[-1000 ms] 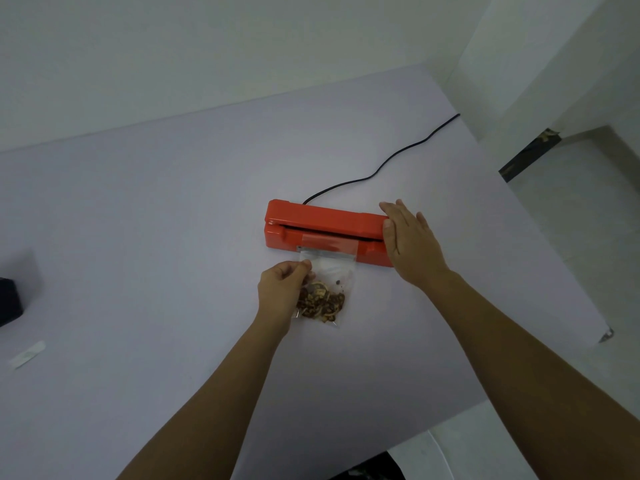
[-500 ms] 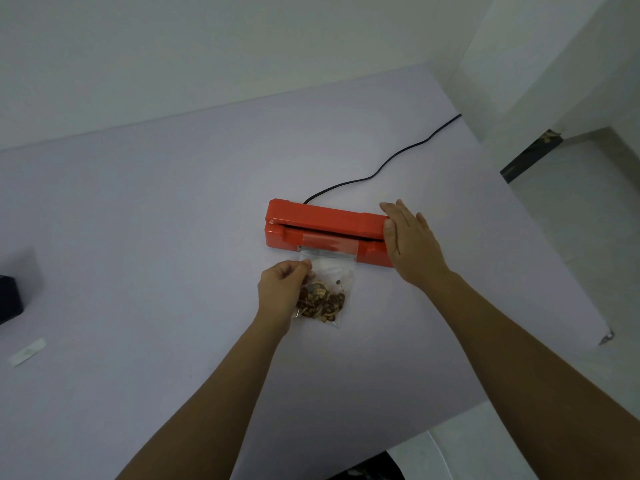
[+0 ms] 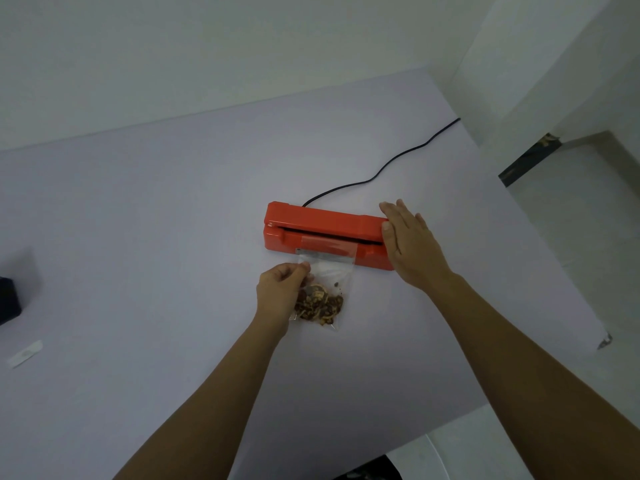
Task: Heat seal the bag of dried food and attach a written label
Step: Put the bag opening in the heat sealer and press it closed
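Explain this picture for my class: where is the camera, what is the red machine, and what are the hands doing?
The camera sits on a person's head, looking down at their arms. The red machine is a heat sealer, its black cord trailing off the pale table. A clear bag of dried food has its top edge under the sealer's lid. The left hand pinches the bag's side; the right hand presses flat on the lid's right end. A small white slip lies far left.

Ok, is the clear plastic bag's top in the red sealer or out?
In: the clear plastic bag's top lies inside the red heat sealer's slot.
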